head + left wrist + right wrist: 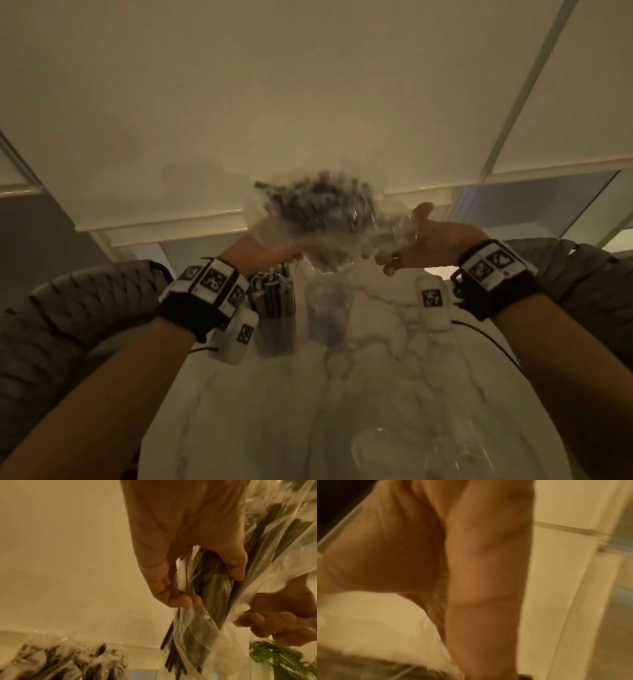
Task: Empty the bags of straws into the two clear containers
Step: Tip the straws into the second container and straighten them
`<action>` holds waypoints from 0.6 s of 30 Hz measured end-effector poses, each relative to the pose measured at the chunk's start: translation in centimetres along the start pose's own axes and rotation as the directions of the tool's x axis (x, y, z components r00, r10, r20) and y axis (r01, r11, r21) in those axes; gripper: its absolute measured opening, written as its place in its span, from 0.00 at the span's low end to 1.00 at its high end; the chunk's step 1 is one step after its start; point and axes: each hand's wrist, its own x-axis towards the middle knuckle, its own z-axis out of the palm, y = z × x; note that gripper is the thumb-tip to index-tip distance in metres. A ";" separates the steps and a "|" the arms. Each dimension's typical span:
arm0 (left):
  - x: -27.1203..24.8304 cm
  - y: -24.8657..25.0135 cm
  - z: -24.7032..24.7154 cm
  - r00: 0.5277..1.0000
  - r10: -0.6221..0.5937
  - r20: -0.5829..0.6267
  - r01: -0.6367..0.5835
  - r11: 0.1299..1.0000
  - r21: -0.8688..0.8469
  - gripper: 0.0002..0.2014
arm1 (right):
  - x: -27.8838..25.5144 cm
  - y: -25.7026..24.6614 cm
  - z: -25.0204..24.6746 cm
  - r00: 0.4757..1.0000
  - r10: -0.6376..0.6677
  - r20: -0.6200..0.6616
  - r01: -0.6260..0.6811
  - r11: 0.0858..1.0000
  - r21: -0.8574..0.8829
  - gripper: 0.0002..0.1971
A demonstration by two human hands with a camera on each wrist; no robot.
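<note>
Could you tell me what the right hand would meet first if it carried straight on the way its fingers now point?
Probably the clear bag of straws: the right hand points left at it, apparently already touching its lower edge. Beyond lies the left hand. Blur leaves depth uncertain.

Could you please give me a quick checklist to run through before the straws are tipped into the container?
1. Left hand grips bag: ok.
2. Right hand holds the bag's other side: ok, fingers curl on the plastic.
3. Bag is over the empty container: ok.
4. Bag mouth points down into it: cannot tell, blurred.
5. Left container already holds straws: ok.
6. Empty container stands upright on table: ok.
</note>
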 end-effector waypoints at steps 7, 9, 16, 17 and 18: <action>3.7 -1.4 -1.2 0.976 -0.206 0.067 0.199 0.975 0.104 0.26 | 4.6 0.0 -0.6 0.850 -0.076 -0.522 -0.393 0.569 -0.722 0.24; 4.5 -1.0 -0.6 0.982 -0.162 0.100 0.157 0.986 0.058 0.20 | 6.6 1.6 -1.7 0.859 -0.142 -0.492 -0.264 0.699 -0.664 0.42; 6.5 -1.3 1.0 0.948 -0.193 0.255 0.158 0.976 0.152 0.18 | 9.0 5.2 -1.8 0.820 -0.146 -0.553 -0.126 0.897 -0.424 0.26; 6.7 -1.4 0.9 0.954 -0.192 0.231 0.155 0.974 0.167 0.22 | 9.0 5.5 -1.8 0.813 -0.152 -0.562 -0.116 0.903 -0.413 0.24; 6.9 -1.6 0.7 0.963 -0.185 0.196 0.150 0.972 0.179 0.25 | 9.0 5.6 -1.8 0.807 -0.167 -0.566 -0.096 0.909 -0.406 0.23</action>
